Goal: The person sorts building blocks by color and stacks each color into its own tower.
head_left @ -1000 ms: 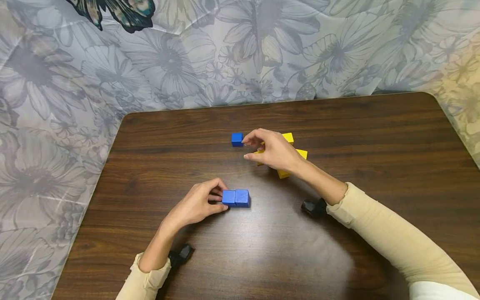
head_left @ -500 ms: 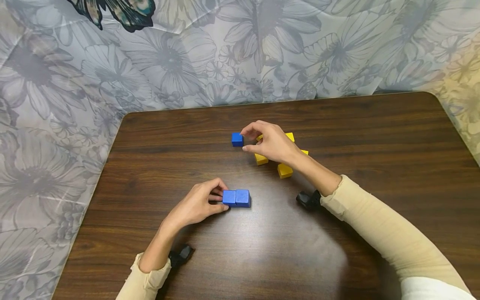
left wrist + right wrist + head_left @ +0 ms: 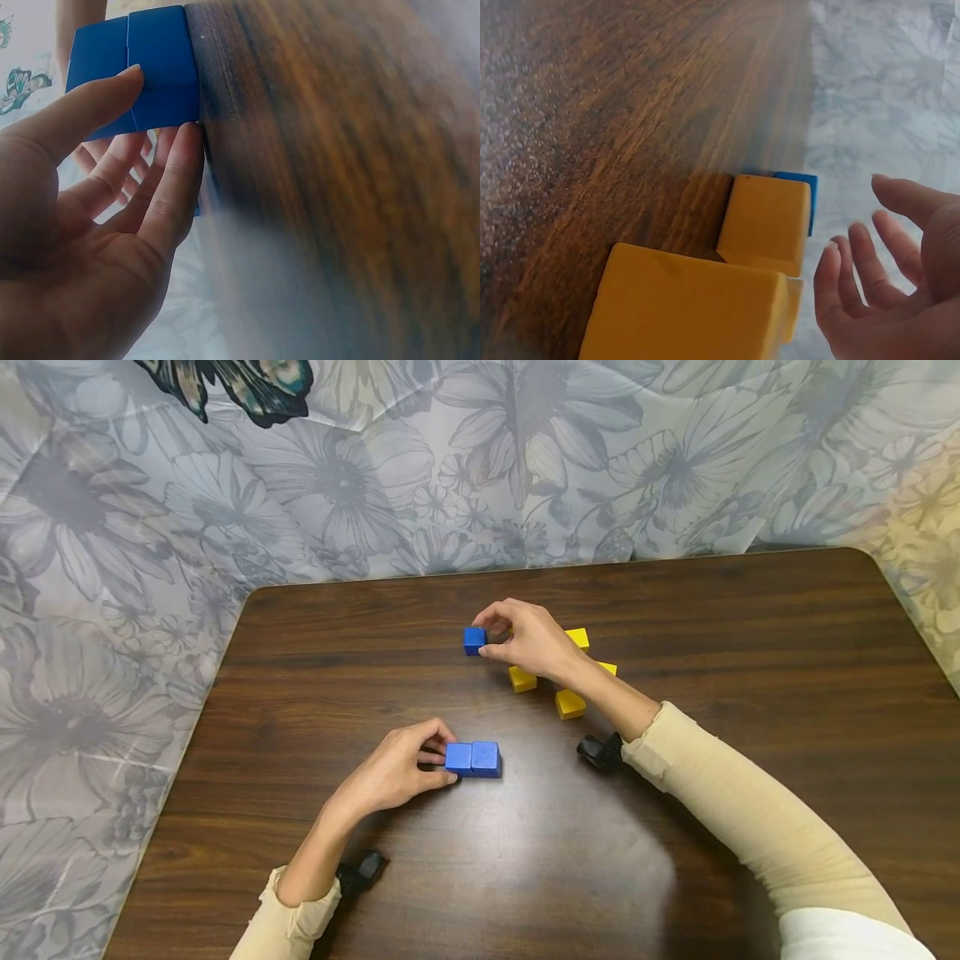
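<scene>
Two blue cubes (image 3: 485, 758) sit side by side in the head view, at mid-table. My left hand (image 3: 397, 768) holds them at their left end, thumb in front and fingertips behind. In the left wrist view, its thumb lies across the seam of the blue blocks (image 3: 161, 67). Farther back stands a single blue cube (image 3: 474, 641). My right hand (image 3: 528, 637) reaches over the yellow blocks, its thumb tip and forefinger right at that cube's right side. Its fingers (image 3: 862, 262) are spread and loosely bent in the right wrist view.
Several yellow blocks, among them one near the front (image 3: 570, 704) and one to its left (image 3: 522, 678), lie under and around the right hand, partly hidden by it. The brown wooden table (image 3: 300, 652) ends at a flowered cloth (image 3: 337, 485) behind. Black wrist cameras hang at both wrists.
My right hand has moved left and slightly back, bringing its fingertips to the single blue cube and uncovering front yellow blocks. The left hand and its blue cubes stay put.
</scene>
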Motion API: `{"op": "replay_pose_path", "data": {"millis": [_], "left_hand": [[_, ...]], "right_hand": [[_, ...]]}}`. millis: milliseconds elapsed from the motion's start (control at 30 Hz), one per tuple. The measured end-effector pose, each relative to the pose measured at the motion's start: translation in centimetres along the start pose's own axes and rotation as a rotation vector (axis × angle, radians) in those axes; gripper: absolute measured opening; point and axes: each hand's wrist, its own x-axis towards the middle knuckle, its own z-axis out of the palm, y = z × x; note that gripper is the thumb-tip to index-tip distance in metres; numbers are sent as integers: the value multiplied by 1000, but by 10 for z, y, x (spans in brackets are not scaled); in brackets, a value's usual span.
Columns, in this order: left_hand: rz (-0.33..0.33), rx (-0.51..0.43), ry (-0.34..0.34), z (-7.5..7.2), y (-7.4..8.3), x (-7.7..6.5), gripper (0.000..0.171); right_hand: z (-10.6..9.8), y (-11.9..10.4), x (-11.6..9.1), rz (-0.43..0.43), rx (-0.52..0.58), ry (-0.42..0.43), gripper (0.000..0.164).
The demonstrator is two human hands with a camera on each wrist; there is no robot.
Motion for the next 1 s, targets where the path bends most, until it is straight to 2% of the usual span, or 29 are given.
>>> {"op": "replay_pose_path", "data": {"millis": [400,700,1000], "left_hand": [[27,-7,14,1,-1,1,32],[25,-8,16,2,-2,0,32],[28,-15,17,2,-2,0,32]], "right_hand": [[6,10,10,19,8,10,33],[11,7,14,98,6,-25,38],[15,4,17,125,3,-47,39]]}}
